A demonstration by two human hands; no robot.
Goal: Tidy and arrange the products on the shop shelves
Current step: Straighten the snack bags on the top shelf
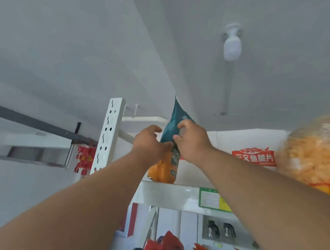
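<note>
A tall teal and orange snack bag (169,129) stands upright on the white top shelf (166,194), close under the ceiling. Both my arms reach up to it. My left hand (149,143) is at the bag's left edge, its thumb against the front and its fingers curled above. My right hand (191,140) pinches the bag's middle from the right with curled fingers. The lower orange part of the bag shows beneath my hands.
A white carton with a red label (254,156) sits behind my right arm on the same shelf. A blurred bag of yellow snacks (315,156) hangs close at the right. A perforated shelf post (108,136) rises at the left. Red and orange packets (172,247) fill the shelf below.
</note>
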